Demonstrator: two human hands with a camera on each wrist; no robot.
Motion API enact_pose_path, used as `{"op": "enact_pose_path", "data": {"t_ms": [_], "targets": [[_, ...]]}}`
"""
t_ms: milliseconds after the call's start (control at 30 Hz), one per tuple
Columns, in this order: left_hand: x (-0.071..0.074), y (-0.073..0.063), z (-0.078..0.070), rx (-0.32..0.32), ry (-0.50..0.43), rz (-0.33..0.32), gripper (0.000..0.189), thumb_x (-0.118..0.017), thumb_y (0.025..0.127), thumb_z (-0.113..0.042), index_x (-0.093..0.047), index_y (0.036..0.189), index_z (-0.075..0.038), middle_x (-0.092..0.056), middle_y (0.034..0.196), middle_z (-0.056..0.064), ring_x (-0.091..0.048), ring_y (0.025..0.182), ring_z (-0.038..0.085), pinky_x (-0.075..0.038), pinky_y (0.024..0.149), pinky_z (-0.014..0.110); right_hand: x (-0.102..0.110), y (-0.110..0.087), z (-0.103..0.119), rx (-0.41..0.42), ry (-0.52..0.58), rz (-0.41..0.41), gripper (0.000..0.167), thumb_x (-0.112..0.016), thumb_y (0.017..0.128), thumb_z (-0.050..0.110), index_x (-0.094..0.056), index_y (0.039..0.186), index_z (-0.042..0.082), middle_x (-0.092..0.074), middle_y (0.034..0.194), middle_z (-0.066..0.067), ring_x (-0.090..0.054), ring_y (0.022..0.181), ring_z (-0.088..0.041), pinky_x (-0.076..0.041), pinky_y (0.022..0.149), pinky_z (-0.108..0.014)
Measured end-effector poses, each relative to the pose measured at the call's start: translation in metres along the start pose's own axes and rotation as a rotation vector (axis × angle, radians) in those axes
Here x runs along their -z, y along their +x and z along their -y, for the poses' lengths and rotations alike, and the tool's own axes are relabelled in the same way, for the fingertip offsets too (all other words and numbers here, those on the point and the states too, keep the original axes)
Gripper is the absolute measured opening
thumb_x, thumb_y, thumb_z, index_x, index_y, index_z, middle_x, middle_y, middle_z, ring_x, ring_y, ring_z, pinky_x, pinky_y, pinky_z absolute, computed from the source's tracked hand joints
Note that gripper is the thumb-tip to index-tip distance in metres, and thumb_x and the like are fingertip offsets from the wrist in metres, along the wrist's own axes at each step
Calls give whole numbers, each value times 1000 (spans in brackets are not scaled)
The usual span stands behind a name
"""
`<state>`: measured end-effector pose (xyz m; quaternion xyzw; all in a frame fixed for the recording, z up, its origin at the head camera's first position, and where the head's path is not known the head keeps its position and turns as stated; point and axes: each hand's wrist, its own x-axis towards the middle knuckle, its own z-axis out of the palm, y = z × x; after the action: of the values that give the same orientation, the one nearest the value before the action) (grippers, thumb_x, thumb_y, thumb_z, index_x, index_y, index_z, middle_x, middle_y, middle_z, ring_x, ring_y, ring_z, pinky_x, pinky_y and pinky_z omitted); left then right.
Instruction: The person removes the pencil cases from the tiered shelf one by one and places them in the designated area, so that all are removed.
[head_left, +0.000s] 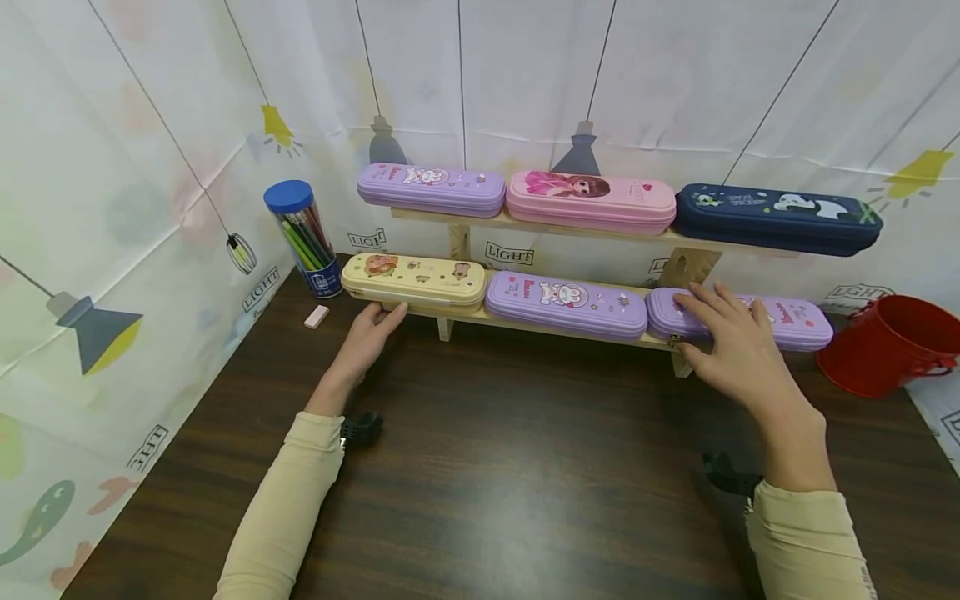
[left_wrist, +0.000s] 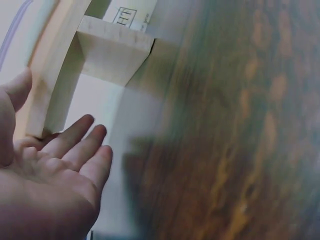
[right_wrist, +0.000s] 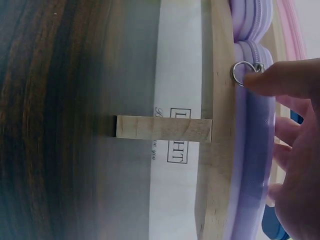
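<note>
On the lower wooden shelf (head_left: 577, 332) lie a yellow pencil case (head_left: 427, 282), a purple pencil case (head_left: 566, 305) and, at the right end, another purple pencil case (head_left: 798, 323). My right hand (head_left: 738, 350) spans that right-end case, gripping it with fingers over the top and far side. In the right wrist view, the thumb presses its front beside the zip's metal ring (right_wrist: 243, 74). Below the yellow case my left hand (head_left: 369, 337) touches the shelf's front edge. The left wrist view shows its thumb by the board (left_wrist: 52, 80), palm up, fingers loosely extended underneath.
The upper shelf carries purple (head_left: 431, 190), pink (head_left: 592, 202) and dark blue (head_left: 780, 218) pencil cases. A blue-lidded tub of pencils (head_left: 303, 237) and a white-pink eraser (head_left: 317, 317) stand left; a red bucket (head_left: 873, 350) sits right. Patterned curtains hang behind the brown table (head_left: 525, 467).
</note>
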<state>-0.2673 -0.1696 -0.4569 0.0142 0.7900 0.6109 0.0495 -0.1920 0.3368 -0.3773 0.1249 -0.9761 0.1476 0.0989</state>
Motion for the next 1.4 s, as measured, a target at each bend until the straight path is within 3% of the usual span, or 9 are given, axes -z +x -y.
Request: {"op": "enact_pose_path", "data": {"t_ms": [100, 200, 300, 467, 667, 867, 1033, 1200, 1400], "targets": [[-3, 2, 0, -15, -39, -28, 57, -56, 99, -47, -49, 134, -3, -59, 132, 25, -51, 114, 22, -44, 106, 38, 1, 0, 1, -12, 14, 16, 78, -72, 77, 11, -43, 150, 13, -34, 157, -23, -24, 146, -48, 3, 118, -76], [-6, 3, 0, -24, -92, -38, 51, -55, 102, -39, -49, 134, 1, -59, 133, 26, -56, 122, 24, -46, 113, 36, 3, -2, -1, -14, 12, 12, 76, -69, 77, 6, -45, 149, 14, -35, 156, -25, -28, 142, -50, -2, 119, -76], [-8, 2, -1, -17, -183, -34, 47, -55, 103, -30, -47, 135, 4, -56, 138, 25, -52, 134, 29, -44, 117, 39, 4, -3, -1, -14, 4, 6, 74, -67, 78, 5, -47, 148, 15, -36, 154, -27, -30, 138, -53, -10, 118, -76], [-8, 1, -2, 2, -280, -23, 48, -53, 104, -26, -44, 140, 4, -53, 142, 25, -50, 136, 31, -44, 116, 40, 6, -5, -2, -7, -15, -17, 70, -67, 78, 7, -51, 145, 17, -40, 150, -28, -32, 134, -53, -19, 112, -76], [-9, -1, -3, 27, -343, -22, 45, -55, 103, -25, -44, 139, 1, -55, 141, 23, -54, 133, 27, -45, 116, 39, 10, -11, -3, -16, 16, 2, 74, -74, 77, 12, -50, 146, 19, -41, 147, -29, -31, 135, -50, -8, 117, -77], [-12, -1, -6, 54, -414, -29, 43, -55, 103, -20, -44, 139, 0, -54, 141, 22, -55, 132, 25, -47, 113, 36, 18, -23, -4, -57, -13, -2, 69, -79, 77, 16, -54, 142, 17, -46, 140, -26, -41, 121, -51, -35, 99, -75], [-16, 0, -9, 71, -529, -21, 41, -53, 104, -13, -42, 141, 1, -49, 145, 23, -53, 134, 26, -50, 109, 30, 26, -37, -8, -81, -34, 6, 72, -81, 75, 19, -54, 141, 17, -48, 137, -26, -41, 117, -50, -40, 91, -74], [-18, 0, -11, 72, -614, -14, 46, -51, 104, -10, -37, 146, 2, -47, 148, 23, -53, 134, 21, -49, 110, 28, 31, -54, -17, -146, -41, 9, 81, -82, 73, 20, -49, 146, 20, -45, 142, -30, -37, 122, -54, -37, 93, -77], [-18, -1, -10, 94, -696, -27, 44, -50, 104, -7, -38, 145, 1, -55, 135, 13, -59, 125, 15, -52, 105, 24, 36, -75, -32, -263, -15, 17, 83, -82, 75, 19, -45, 149, 18, -42, 141, -32, -41, 119, -54, -39, 90, -81]]}}
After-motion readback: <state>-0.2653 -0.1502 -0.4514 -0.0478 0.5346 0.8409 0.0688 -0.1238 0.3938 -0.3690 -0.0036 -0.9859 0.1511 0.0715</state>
